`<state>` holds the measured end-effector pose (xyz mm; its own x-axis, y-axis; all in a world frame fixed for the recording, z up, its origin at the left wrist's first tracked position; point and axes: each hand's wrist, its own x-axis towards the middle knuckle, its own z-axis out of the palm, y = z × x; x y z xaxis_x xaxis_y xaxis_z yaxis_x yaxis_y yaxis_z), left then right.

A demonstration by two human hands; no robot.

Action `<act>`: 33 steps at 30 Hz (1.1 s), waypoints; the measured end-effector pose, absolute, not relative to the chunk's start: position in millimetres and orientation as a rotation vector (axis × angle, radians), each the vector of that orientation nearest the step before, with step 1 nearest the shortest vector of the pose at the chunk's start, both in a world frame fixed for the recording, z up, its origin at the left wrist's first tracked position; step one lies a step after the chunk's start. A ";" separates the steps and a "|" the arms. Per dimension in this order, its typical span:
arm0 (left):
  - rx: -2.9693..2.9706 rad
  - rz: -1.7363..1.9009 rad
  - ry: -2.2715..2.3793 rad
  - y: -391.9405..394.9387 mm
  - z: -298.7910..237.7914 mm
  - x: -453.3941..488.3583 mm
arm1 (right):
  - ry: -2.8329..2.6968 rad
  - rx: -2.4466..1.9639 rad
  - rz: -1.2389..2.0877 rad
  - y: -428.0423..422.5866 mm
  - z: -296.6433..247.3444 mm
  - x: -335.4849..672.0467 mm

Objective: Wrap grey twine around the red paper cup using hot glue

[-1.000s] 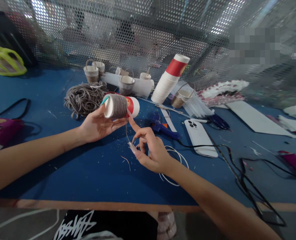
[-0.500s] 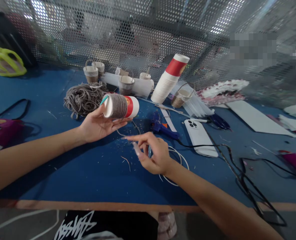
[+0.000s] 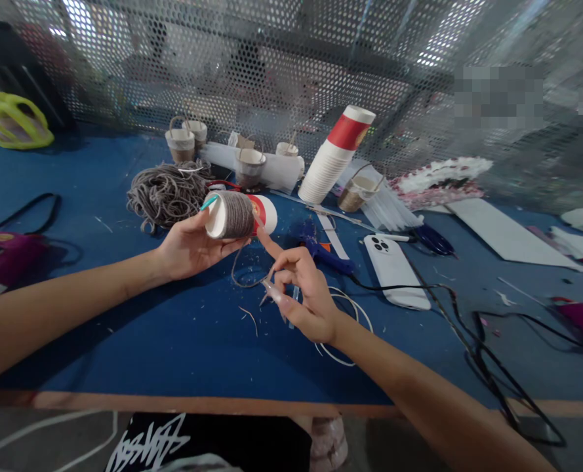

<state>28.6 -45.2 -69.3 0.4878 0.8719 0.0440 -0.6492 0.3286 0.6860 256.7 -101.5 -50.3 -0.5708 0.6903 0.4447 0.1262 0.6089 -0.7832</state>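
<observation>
My left hand [image 3: 190, 246] holds a paper cup [image 3: 239, 214] on its side above the blue table; grey-brown cord is wound round most of the cup and a red band shows at its far end. My right hand [image 3: 301, 295] is just below and to the right of the cup. Its forefinger touches the cup's cord wrap, and thumb and other fingers pinch the loose cord [image 3: 244, 275], which loops down from the cup to the table.
A heap of the same cord [image 3: 166, 190] lies behind the cup. A blue glue gun [image 3: 321, 249], a white phone [image 3: 394, 262], a leaning stack of paper cups [image 3: 333, 157], several small wrapped cups [image 3: 180, 141], white wire loops [image 3: 347, 308] and black cables [image 3: 473, 334] lie around.
My right hand dropped away from the cup, then rose again; its forefinger is back on the cord wrap, and the loose cord now hangs in a loop. The cup turned slightly.
</observation>
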 end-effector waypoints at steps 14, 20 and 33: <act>0.604 1.022 0.458 -48.1 -64.9 29.7 | -2.187 -0.692 0.897 -100.0 -48.6 255.2; 0.695 0.976 0.416 -45.3 -68.7 25.9 | -2.177 -0.680 0.732 -105.0 -48.5 255.9; 0.758 0.983 0.351 -45.8 -70.0 30.0 | -1.994 -0.636 1.001 -105.1 -51.2 253.9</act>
<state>30.0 -45.8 -70.0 0.5269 0.8477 0.0620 -0.6161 0.3307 0.7148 253.9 -105.1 -51.2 -0.5549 0.7118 0.4307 0.0800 0.5610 -0.8239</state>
